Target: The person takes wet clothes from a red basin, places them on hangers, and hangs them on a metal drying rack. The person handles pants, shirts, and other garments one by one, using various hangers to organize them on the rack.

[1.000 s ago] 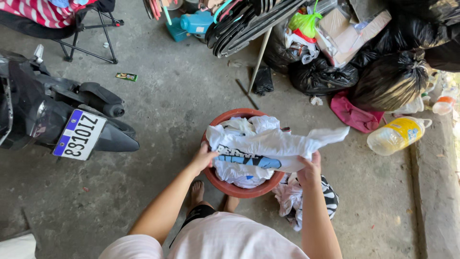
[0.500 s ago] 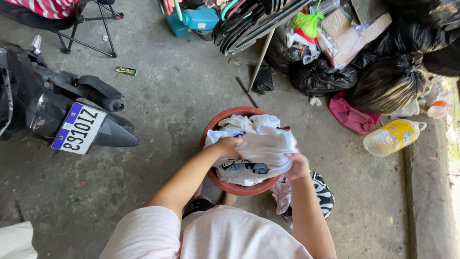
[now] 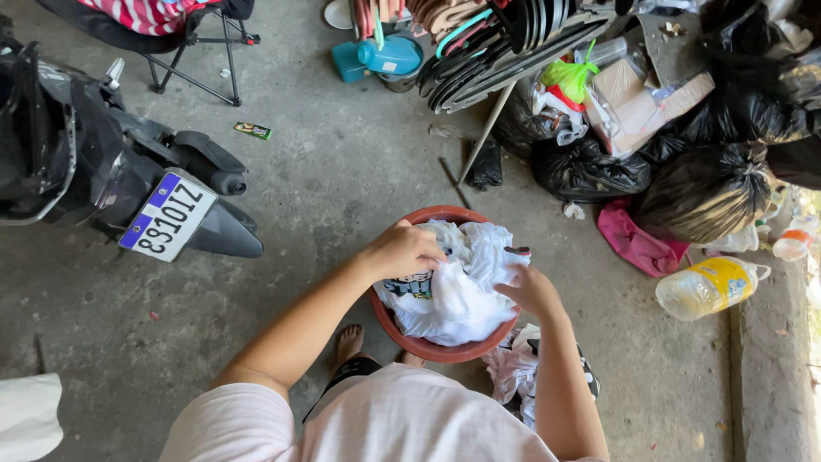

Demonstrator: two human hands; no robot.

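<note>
A round reddish-brown basin point(image 3: 445, 349) stands on the concrete floor in front of me, heaped with white clothes. On top lies a white shirt with a blue and black print point(image 3: 453, 299). My left hand point(image 3: 404, 250) grips the cloth at the basin's left rim. My right hand point(image 3: 530, 289) clutches the same shirt at the right side. Both hands press the bunched shirt down into the pile.
A pile of pink and zebra-striped clothes point(image 3: 522, 368) lies on the floor right of the basin. A motor scooter's rear point(image 3: 111, 171) is at the left. Black rubbish bags point(image 3: 701, 188), a pink cloth point(image 3: 637, 244) and a plastic bottle point(image 3: 710, 287) crowd the right. Hangers point(image 3: 513, 34) lie beyond.
The shirt was held stretched wide above the basin; both hands have since gathered it and pushed it down into the pile. The camera has shifted slightly.
</note>
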